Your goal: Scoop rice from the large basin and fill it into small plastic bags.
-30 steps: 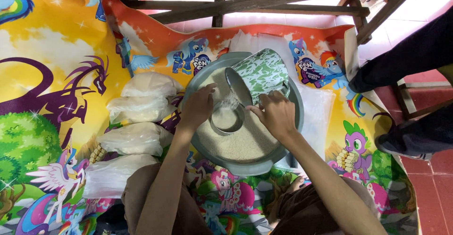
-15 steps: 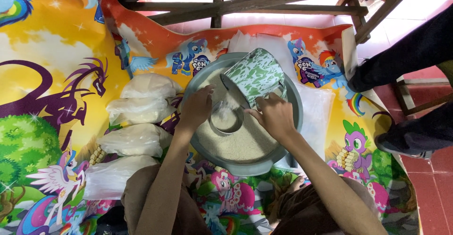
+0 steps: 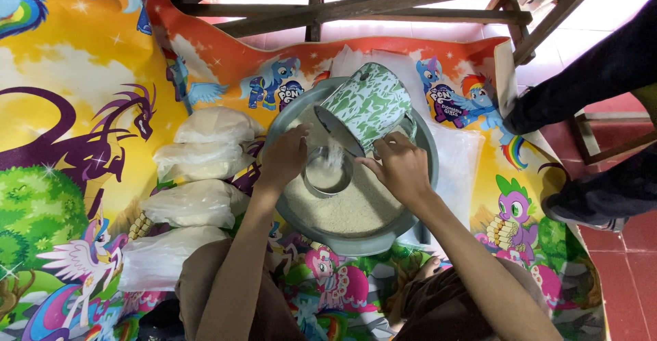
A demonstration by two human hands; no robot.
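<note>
Head view: we look straight down at a grey round basin of white rice grains set on a bright cartoon-printed mat.
Right hand: our right hand is clenched on the green-and-white patterned mug, tipped mouth-down towards us, a thin stream of grain falling from its lip.
Left hand: our left hand curls round the rim of a small metal can standing in the rice, steadying it upright.
Step in hand: we judge this to be filling the can as a measure; it looks close to full.
Next move calls for: righting the mug before grain spills over the can's rim, with the left hand kept firm.
Nearby: four filled clear bags lie in a column just left of the basin.
Other person: dark-clad legs stand at the right edge.
</note>
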